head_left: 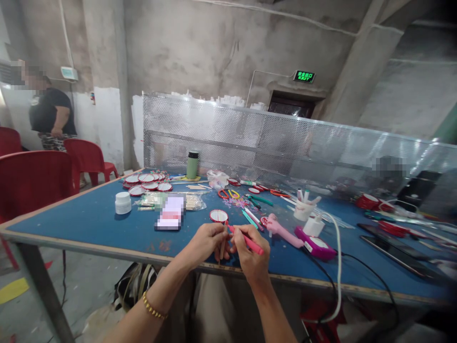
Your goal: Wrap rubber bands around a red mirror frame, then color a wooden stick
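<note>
My left hand (pixel 207 242) is closed on a thin wooden stick (pixel 223 247), held upright at the table's front edge. In my right hand (pixel 253 259) is a red marker pen (pixel 253 244), its tip close to the upper part of the stick; whether it touches I cannot tell. Just beyond my hands lies a small round white disc with a red rim (pixel 218 216). Several pens (pixel 251 219) and a pink glue gun (pixel 282 231) lie to the right of it.
On the blue table (pixel 89 233) are a phone (pixel 170 213), a white jar (pixel 123 203), red-rimmed discs (pixel 146 178), a green flask (pixel 193 165), a pen cup (pixel 303 208) and a purple device (pixel 316 245) with cables. A perforated metal screen (pixel 214 138) stands behind. A person (pixel 53 112) stands far left.
</note>
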`<state>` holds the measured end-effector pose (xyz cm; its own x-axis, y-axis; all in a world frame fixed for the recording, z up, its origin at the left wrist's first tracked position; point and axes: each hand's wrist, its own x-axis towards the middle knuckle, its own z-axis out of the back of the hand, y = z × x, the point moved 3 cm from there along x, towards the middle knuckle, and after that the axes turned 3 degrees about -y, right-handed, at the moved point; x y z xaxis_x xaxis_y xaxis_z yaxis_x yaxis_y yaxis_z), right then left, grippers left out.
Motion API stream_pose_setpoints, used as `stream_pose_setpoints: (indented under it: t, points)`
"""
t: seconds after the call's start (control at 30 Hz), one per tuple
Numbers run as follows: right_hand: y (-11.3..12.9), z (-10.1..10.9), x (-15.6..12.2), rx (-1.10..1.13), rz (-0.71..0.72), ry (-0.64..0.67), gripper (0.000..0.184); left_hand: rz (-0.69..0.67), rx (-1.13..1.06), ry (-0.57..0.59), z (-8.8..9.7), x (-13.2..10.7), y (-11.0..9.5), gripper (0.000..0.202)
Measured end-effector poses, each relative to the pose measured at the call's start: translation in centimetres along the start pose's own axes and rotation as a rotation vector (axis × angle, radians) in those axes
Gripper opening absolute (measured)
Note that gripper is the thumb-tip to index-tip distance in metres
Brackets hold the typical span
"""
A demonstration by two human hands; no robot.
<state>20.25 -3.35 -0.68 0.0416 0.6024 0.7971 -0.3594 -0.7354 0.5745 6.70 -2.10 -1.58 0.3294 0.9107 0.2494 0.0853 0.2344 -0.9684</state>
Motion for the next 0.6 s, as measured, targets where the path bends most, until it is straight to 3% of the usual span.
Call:
stream_pose_setpoints:
  t: [0.6]
  points:
    - [0.0,0.09,-0.06,-0.011,0.016,-0.036,0.017,0.01,-0.007,0.0,-0.03,0.02,-0.11,0.034]
